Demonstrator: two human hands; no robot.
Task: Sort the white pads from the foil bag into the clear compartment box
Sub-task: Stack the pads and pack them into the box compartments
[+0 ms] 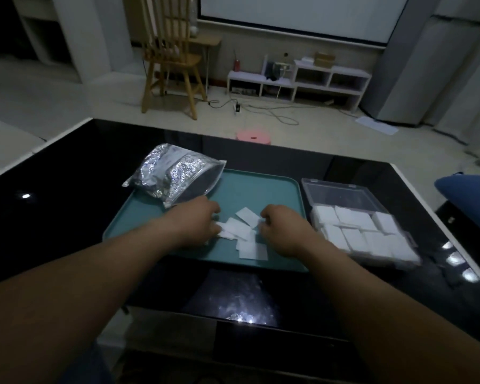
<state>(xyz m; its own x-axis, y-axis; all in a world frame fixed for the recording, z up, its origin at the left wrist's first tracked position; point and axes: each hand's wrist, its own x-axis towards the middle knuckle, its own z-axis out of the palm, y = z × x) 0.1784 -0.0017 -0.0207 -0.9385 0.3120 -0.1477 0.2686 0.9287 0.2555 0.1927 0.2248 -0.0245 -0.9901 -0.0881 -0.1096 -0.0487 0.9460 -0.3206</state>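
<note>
Several white pads [243, 231] lie loose on the teal tray [261, 189], near its front edge. My left hand [198, 221] rests on the left side of the pile with its fingers touching pads. My right hand [281, 227] is at the pile's right side, fingers curled at the edge of a pad. The silver foil bag [169, 173] lies on the tray's back left corner, its mouth facing right. The clear compartment box [358, 225] sits to the right of the tray with its lid open; white pads fill its compartments.
The tray and box rest on a glossy black table [67, 203]. A blue cushion [471, 195] is at the right edge. Beyond the table are a wooden chair [169, 59], a pink round object [253, 137] on the floor, and cables.
</note>
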